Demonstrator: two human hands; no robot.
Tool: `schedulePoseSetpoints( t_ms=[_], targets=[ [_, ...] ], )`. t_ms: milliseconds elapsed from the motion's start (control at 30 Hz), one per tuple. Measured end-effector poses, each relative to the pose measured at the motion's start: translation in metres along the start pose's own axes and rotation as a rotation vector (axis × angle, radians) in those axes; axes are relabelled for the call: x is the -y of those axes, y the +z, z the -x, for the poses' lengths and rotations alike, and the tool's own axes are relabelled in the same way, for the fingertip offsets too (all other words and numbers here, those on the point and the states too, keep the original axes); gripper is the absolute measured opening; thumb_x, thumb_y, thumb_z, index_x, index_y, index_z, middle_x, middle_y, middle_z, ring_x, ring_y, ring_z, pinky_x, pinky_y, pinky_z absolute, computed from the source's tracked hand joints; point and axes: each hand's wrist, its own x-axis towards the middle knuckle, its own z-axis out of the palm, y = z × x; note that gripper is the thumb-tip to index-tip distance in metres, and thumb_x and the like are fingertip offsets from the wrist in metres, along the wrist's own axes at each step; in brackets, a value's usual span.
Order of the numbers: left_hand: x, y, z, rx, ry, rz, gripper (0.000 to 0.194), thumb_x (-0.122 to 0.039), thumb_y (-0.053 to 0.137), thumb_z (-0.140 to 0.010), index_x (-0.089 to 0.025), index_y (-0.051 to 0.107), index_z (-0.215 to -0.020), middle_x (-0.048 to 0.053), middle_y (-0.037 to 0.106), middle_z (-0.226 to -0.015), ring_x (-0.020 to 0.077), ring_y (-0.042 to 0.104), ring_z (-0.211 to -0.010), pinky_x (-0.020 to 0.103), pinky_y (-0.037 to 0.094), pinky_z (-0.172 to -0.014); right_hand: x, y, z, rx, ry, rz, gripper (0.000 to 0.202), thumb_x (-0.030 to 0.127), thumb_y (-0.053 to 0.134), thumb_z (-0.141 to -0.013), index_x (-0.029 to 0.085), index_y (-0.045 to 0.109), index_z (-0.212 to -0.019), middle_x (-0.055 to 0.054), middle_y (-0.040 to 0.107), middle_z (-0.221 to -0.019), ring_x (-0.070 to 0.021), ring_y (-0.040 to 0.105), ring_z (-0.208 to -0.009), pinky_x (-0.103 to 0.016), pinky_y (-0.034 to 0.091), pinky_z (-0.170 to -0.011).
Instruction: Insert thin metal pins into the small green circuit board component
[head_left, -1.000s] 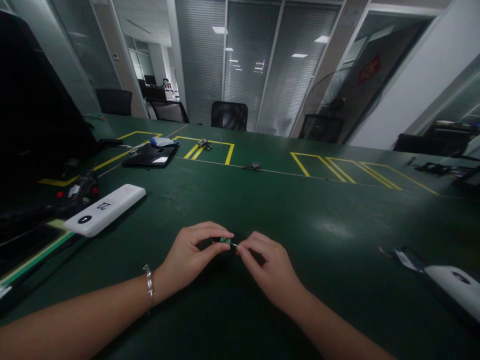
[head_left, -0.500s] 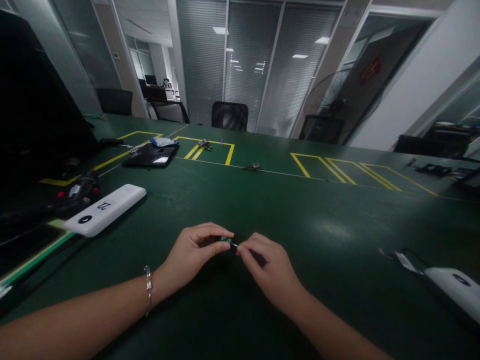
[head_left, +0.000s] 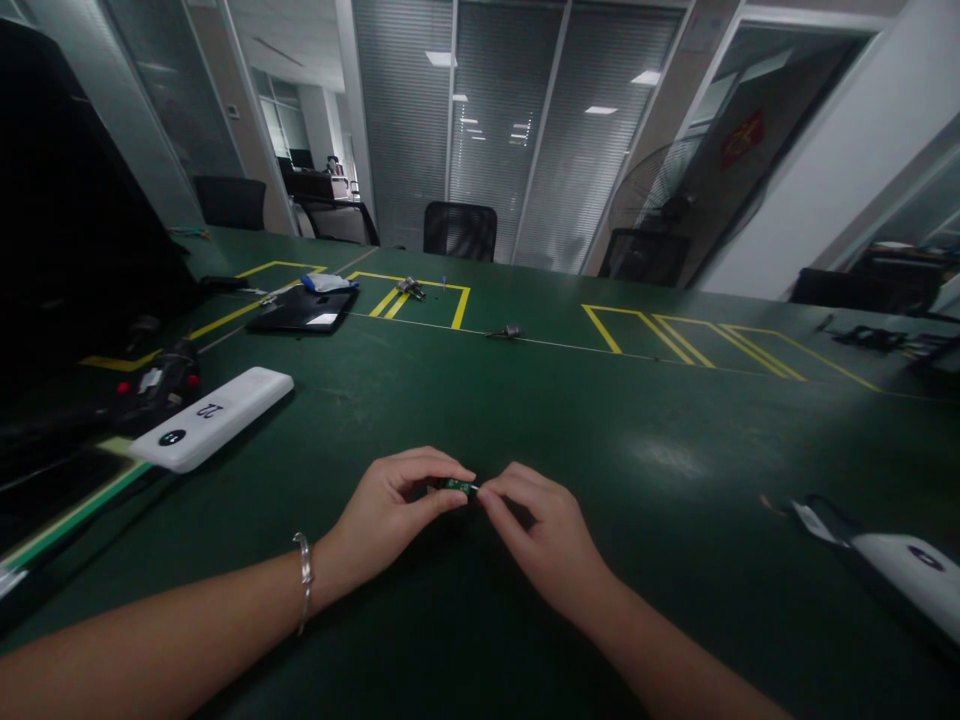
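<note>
Between the thumb and fingers of my left hand [head_left: 401, 497] is a small green circuit board [head_left: 459, 486], partly covered by the fingertips. My right hand [head_left: 536, 515] pinches a thin, pale, pin-like piece [head_left: 475, 488] whose visible end meets the board's right edge. Most of that piece is hidden by the fingertips, and whether it is inserted or only touching I cannot tell. Both hands are held close together over the near middle of the green table [head_left: 480, 400].
At the left lies a white power bank [head_left: 217, 415] marked 22, beside a black device with red buttons [head_left: 161, 380]. A black laptop-like slab [head_left: 300, 310] lies farther back, near small metal parts [head_left: 410, 289] and a grey part [head_left: 511, 331]. Another white power bank [head_left: 904, 560] with a cable is at the right.
My left hand has shifted slightly right with the circuit board, narrowing the space to my right hand. Less of the thin piece shows between them. My right hand has barely moved.
</note>
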Motion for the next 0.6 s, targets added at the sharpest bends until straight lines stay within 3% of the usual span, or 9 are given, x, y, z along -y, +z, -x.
schedulePoseSetpoints(
  t_ms=[400, 600],
  targets=[
    [0.0083, -0.0010, -0.0039, 0.072, -0.055, 0.122, 0.017, -0.015, 0.066, -0.081, -0.019, 0.073, -0.097, 0.006, 0.069, -0.097, 0.0194, 0.064, -0.090, 0.034, 0.052, -0.082, -0.0017, 0.0007, -0.0002, -0.012, -0.024, -0.012, 0.021, 0.025, 0.049, -0.095, 0.022, 0.069, -0.087, -0.002, 0.061, -0.078, -0.0156, 0.058, -0.073, -0.027, 0.043, -0.065],
    [0.0078, -0.0016, -0.0030, 0.065, -0.010, 0.056, 0.018, -0.013, 0.068, -0.080, -0.020, 0.073, -0.096, 0.006, 0.068, -0.100, 0.0205, 0.064, -0.094, 0.036, 0.051, -0.086, 0.0011, 0.0010, -0.0002, -0.008, -0.014, 0.067, 0.020, 0.023, 0.050, -0.094, 0.021, 0.068, -0.086, -0.002, 0.061, -0.078, -0.0158, 0.057, -0.073, -0.026, 0.042, -0.065]
  ],
)
